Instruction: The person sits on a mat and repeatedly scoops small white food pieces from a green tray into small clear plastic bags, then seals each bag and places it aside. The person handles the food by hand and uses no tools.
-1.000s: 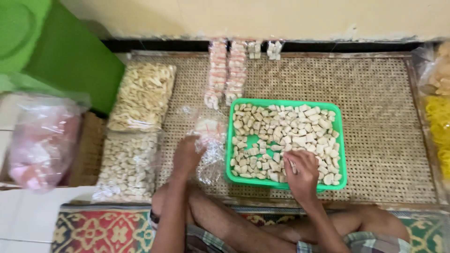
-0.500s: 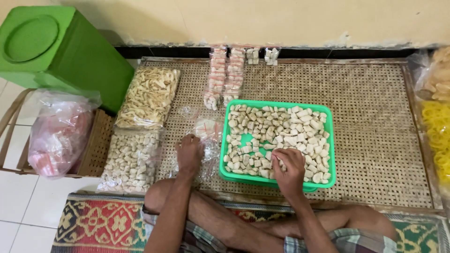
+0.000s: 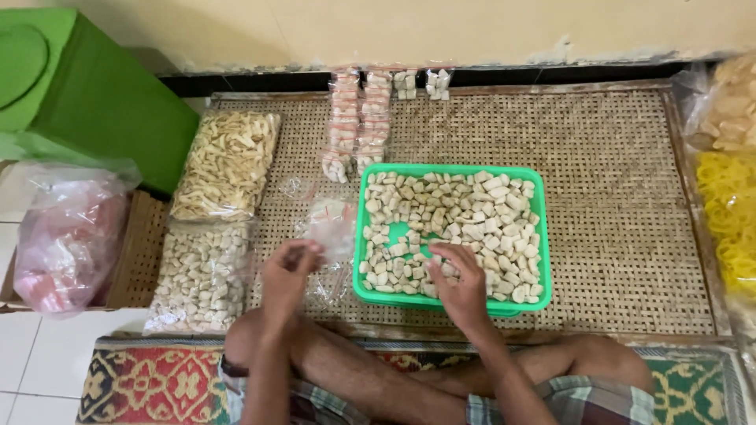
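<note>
A green plastic tray [image 3: 543, 236] full of small pale snack pieces [image 3: 472, 216] lies on a woven mat. My right hand [image 3: 461, 279] rests inside the tray's near part, fingers curled over the pieces. My left hand [image 3: 287, 271] hovers just left of the tray and pinches a small clear plastic bag [image 3: 331, 224] that lies against the tray's left wall. Whether the right hand has pieces in its fingers is hidden.
Two large clear bags of snacks [image 3: 228, 161] [image 3: 201, 275] lie at the left. Rows of small filled packets [image 3: 358, 122] sit beyond the tray. A green bin [image 3: 87, 94] stands far left, a pink-tinted bag [image 3: 67, 236] beside it. Yellow snacks [image 3: 728, 228] are at the right.
The view has shifted slightly. My right hand stays in the tray's near part, moving a little among the pieces. My left hand keeps to the small bag by the tray.
</note>
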